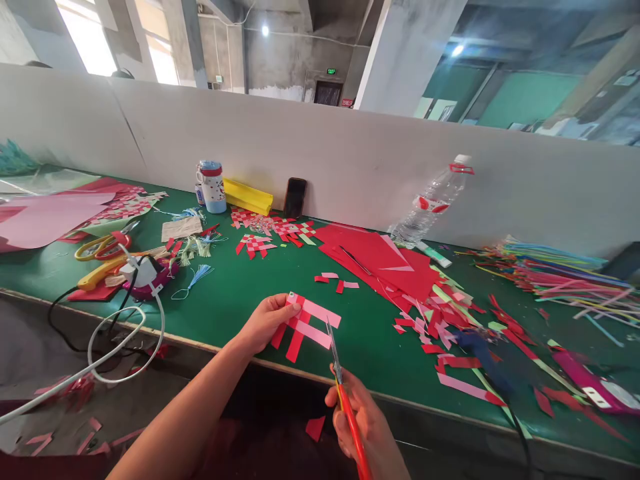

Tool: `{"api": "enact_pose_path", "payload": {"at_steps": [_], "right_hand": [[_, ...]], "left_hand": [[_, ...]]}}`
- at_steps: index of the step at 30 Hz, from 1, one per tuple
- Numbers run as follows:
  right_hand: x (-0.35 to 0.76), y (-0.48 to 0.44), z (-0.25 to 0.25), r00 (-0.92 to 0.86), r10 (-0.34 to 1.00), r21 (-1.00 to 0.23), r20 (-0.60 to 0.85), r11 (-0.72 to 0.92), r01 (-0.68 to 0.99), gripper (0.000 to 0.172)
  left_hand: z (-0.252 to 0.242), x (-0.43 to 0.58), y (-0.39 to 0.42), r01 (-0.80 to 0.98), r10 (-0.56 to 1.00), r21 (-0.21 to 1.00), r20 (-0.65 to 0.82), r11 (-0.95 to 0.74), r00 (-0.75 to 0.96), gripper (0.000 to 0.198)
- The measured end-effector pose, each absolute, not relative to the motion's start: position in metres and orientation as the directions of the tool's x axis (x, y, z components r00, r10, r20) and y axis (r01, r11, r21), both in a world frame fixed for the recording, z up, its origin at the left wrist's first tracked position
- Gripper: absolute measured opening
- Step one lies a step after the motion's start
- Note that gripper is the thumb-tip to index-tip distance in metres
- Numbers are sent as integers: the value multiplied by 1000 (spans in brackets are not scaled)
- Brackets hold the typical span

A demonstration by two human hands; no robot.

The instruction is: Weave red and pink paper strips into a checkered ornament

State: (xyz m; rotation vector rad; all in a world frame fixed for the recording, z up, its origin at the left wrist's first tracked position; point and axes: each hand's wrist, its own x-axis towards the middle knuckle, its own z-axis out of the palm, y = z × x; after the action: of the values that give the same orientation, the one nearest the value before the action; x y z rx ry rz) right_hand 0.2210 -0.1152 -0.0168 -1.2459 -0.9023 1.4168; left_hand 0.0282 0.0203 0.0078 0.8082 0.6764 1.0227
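Between thumb and fingers, my left hand (267, 321) pinches a woven paper piece (306, 325) of red and pink strips, held over the front edge of the green table. Its pink strips point right and its red strips hang toward me. My right hand (361, 417) grips a pair of scissors (345, 393) with red handles, blades pointing up and away. The blade tips are at the end of the upper pink strip; whether they touch it I cannot tell. A few cut paper scraps (340, 285) lie just beyond the woven piece.
Red paper sheets (370, 257) and strip offcuts lie to the right, near a tilted plastic bottle (433, 203). A phone (295, 197) and a patterned cup (214, 190) stand by the white partition. Yellow-handled scissors (95, 247) and a white cable (155, 303) are at left.
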Motion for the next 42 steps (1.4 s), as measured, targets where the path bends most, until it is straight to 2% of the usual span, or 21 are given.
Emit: {"api": "enact_pose_path", "payload": {"at_steps": [7, 13, 20, 25, 30, 37, 42], "right_hand": [[225, -110, -19, -30, 974, -955, -223, -225, -193, 68], [231, -110, -16, -113, 958, -922, -265, -286, -260, 78], [233, -111, -24, -92, 973, -956, -213, -227, -186, 73], [230, -112, -24, -101, 977, -959, -190, -207, -191, 70], [226, -113, -21, -74, 972, -951, -224, -234, -200, 68], [225, -110, -31, -32, 967, -946, -253, -254, -203, 74], [223, -111, -27, -24, 970, -945, -240, -240, -222, 68]], "left_hand": [[10, 26, 20, -452, 898, 834, -109, 316, 427, 33], [14, 21, 23, -484, 900, 804, -139, 346, 413, 33], [15, 20, 25, -514, 906, 780, -154, 357, 395, 31], [16, 19, 26, -518, 909, 780, -152, 351, 388, 31], [15, 23, 19, -462, 887, 813, -136, 354, 441, 33], [14, 25, 12, -396, 862, 857, -101, 329, 497, 29], [13, 23, 14, -378, 863, 874, -87, 306, 498, 31]]}}
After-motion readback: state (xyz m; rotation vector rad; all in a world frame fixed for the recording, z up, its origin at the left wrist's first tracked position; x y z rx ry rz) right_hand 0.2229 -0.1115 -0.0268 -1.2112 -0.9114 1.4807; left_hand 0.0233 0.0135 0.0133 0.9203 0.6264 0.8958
